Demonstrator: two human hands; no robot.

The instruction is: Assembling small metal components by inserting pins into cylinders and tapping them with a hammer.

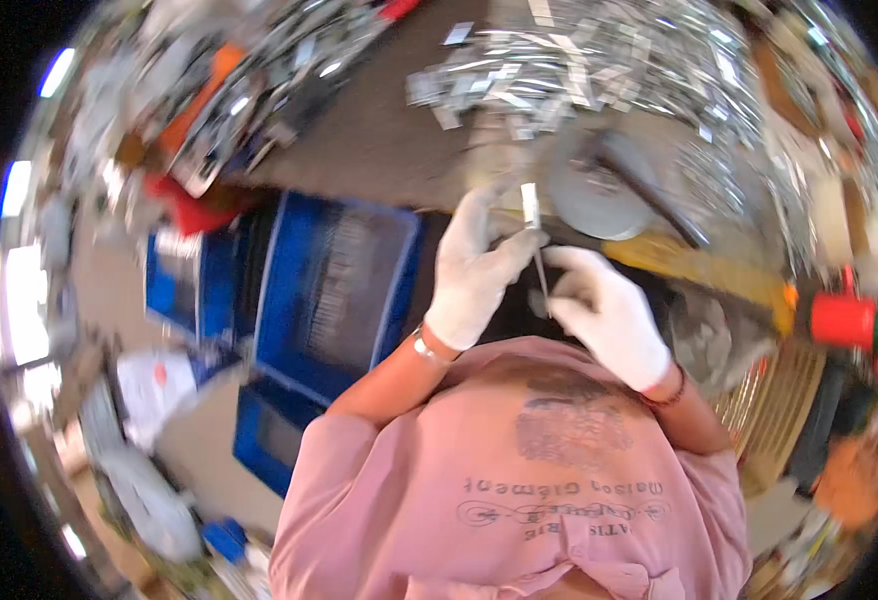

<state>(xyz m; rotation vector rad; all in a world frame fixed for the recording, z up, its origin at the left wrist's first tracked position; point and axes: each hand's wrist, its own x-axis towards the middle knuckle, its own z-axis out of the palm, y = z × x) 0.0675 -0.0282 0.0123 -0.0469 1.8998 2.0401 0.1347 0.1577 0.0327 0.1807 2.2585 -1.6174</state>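
Both my hands wear white gloves and meet in front of my chest, at the bench's near edge. Between the fingers of my left hand is a small shiny metal strip, pointing away from me. My right hand is closed at the lower end of a thin metal rod, whose upper end reaches the left fingertips. Blur hides whether the strip and the rod are joined. Just beyond the hands, a round grey disc lies on the bench with a dark bar across it.
A heap of shiny metal strips covers the far bench. Blue crates stand to my left, below a pile of metal parts. A yellow edge runs along the bench front. At the right is a red and green cylinder.
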